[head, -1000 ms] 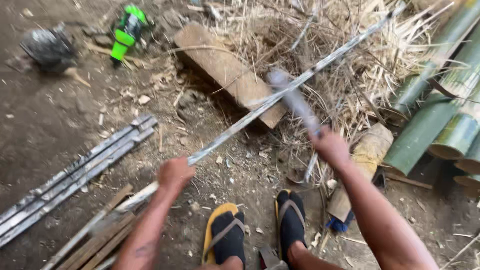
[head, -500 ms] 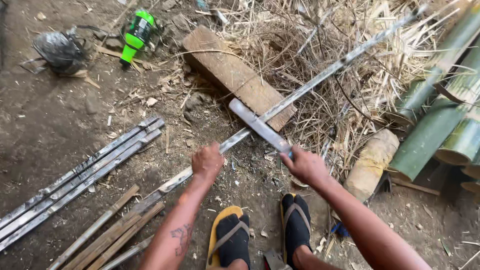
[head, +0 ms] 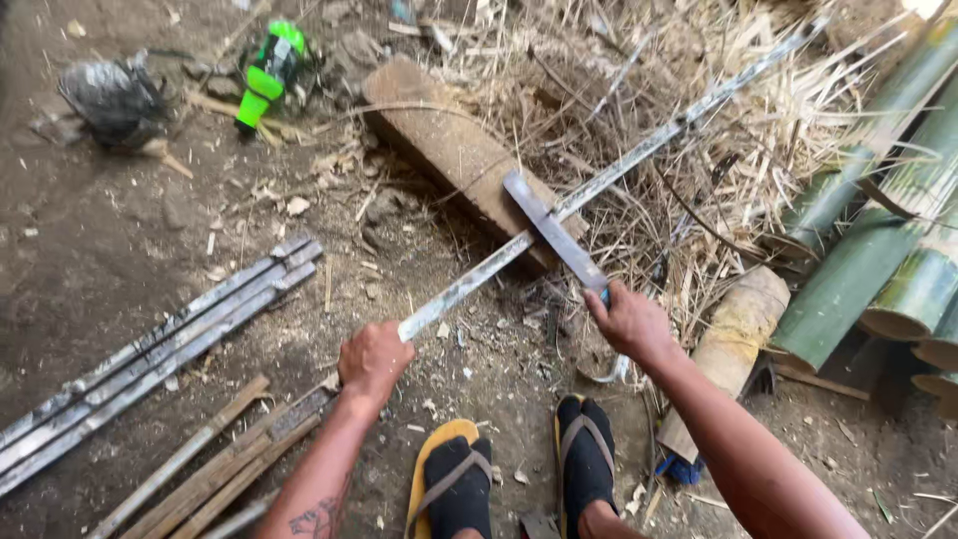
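Observation:
My left hand (head: 373, 361) grips the near end of a long thin bamboo strip (head: 639, 150) that runs up and to the right across a brown wooden block (head: 444, 140). My right hand (head: 631, 321) holds a flat-bladed chopping knife (head: 552, 230) by its handle. The blade lies across the strip at the block's near end. My feet in black socks and yellow sandals (head: 454, 479) rest on the dirt below.
Cut grey bamboo strips (head: 170, 349) lie in a bundle at left, with browner slats (head: 215, 469) nearer me. Green bamboo culms (head: 878, 260) are stacked at right beside a short log (head: 733, 339). Dry shavings (head: 718, 120) cover the ground behind. A green bottle (head: 267, 72) lies at the top left.
The knife came down from a raised position onto the strip at the block. My left hand slid up along the strip, nearer to the block.

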